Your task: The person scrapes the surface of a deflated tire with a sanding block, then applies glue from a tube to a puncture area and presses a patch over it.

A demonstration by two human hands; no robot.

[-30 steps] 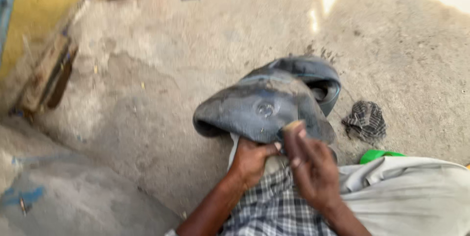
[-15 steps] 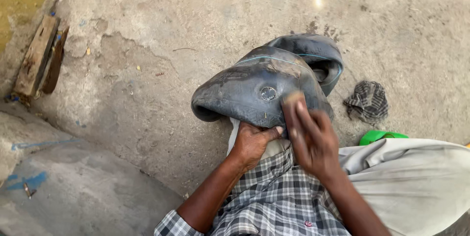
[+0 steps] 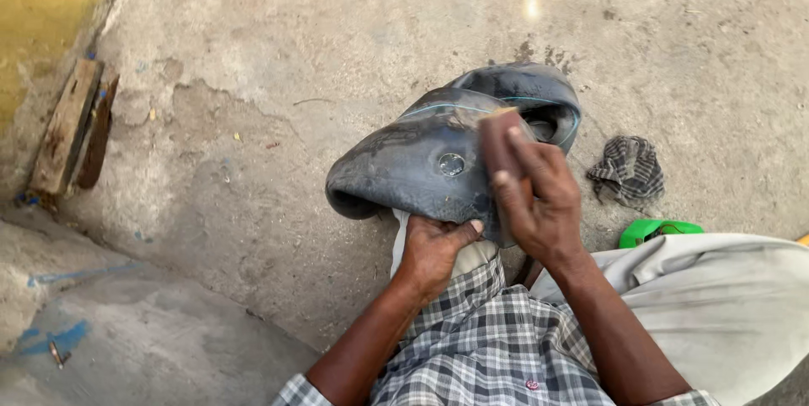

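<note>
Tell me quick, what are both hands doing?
Left hand: closed on the lower edge of the black rubber inner tube.
Right hand: closed on a small brown block, pressed against the tube.

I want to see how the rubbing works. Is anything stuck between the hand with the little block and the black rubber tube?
Nothing visible. The right hand presses the brown block straight onto the black inner tube. The left hand grips the tube's lower edge, off to the side.

Right hand slid up — sanding block higher on tube.
</note>
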